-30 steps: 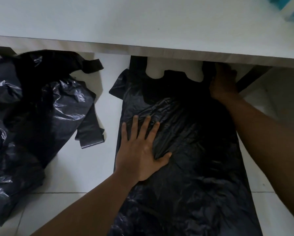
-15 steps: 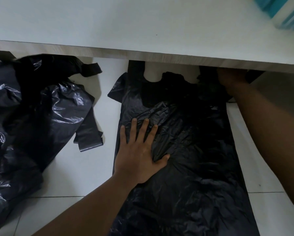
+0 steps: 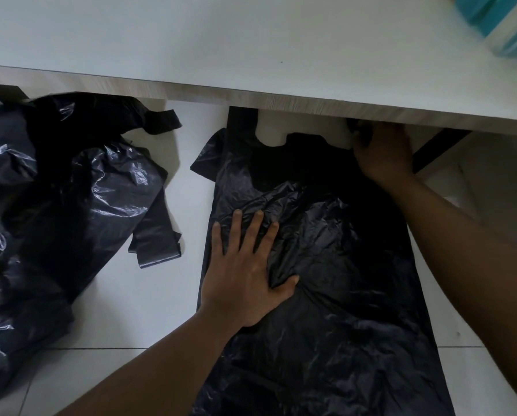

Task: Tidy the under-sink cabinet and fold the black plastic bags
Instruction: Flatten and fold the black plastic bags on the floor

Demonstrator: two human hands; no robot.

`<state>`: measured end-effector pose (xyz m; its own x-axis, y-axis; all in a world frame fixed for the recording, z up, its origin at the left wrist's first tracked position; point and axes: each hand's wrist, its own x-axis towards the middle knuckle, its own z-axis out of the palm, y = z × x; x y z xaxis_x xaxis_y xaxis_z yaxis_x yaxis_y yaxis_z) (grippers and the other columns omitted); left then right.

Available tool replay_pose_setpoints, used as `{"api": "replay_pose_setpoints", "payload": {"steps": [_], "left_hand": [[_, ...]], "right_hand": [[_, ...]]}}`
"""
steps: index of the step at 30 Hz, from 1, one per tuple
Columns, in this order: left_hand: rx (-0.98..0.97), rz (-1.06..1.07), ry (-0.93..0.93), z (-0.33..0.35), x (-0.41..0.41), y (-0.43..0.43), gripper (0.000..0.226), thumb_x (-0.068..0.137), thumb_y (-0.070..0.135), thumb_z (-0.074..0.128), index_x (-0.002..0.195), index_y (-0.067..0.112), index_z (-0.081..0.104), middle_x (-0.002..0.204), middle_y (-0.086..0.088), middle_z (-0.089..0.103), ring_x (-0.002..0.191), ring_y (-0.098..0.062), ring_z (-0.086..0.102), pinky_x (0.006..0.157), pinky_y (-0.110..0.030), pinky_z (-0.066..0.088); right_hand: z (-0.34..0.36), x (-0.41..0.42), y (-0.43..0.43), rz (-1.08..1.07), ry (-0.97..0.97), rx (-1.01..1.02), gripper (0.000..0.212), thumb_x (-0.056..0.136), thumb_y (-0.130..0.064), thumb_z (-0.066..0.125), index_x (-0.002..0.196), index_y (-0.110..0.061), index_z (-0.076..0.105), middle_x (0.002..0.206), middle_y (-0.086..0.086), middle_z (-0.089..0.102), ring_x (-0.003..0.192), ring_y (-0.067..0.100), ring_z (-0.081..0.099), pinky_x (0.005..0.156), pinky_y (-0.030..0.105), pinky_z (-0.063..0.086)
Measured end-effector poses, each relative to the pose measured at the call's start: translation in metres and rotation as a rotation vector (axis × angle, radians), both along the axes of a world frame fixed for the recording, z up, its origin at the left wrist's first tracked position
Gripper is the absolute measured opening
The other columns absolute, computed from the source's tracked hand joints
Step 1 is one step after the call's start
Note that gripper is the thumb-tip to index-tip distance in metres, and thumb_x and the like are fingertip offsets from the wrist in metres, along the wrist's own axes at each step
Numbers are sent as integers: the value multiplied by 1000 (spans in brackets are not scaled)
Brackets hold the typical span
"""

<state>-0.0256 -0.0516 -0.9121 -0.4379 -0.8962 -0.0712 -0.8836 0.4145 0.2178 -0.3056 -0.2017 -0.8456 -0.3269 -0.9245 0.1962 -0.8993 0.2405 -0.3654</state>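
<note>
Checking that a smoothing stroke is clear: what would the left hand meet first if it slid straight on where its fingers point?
Only more of the spread black bag it presses: the left hand would cross wrinkles toward the mouth between its handles, then probably bare floor under the table.

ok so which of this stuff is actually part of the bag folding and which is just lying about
Job in hand:
flat bag
left hand pressing it
right hand gripping it too
crumpled bags

Lying about:
teal pack
counter

Left hand (image 3: 245, 277) lies flat, fingers spread; right hand (image 3: 383, 157) reaches forward, arm extended, fingers partly hidden.
</note>
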Motion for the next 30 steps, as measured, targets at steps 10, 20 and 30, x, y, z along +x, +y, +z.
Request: {"api": "replay_pose_setpoints", "payload": {"steps": [10, 20, 30], "left_hand": [[8, 2, -9, 2, 0, 0, 96, 84, 87, 19, 161, 30, 6, 169, -1, -3, 153, -30, -18, 121, -60, -4], [43, 13, -2, 3, -1, 0, 97, 82, 87, 21, 160, 32, 0, 169, 1, -9, 151, -28, -24, 120, -59, -10], [13, 9, 5, 1, 0, 0, 98, 83, 87, 23, 161, 30, 7, 169, -1, -4, 153, -29, -19, 120, -60, -5]], "right_hand": [[-12, 38, -4, 204, 46, 100, 40, 97, -40, 39, 123, -17, 59, 128, 10, 56, 123, 31, 48, 101, 41, 38], [10, 166, -44, 603, -93, 632, 13, 87, -27, 62, 90, -14, 60, 105, 5, 57, 120, 31, 50, 92, 37, 45], [35, 132, -47, 518, -755, 682, 39, 95, -28, 62, 131, -16, 57, 123, -1, 59, 112, 18, 56, 100, 25, 43]]}}
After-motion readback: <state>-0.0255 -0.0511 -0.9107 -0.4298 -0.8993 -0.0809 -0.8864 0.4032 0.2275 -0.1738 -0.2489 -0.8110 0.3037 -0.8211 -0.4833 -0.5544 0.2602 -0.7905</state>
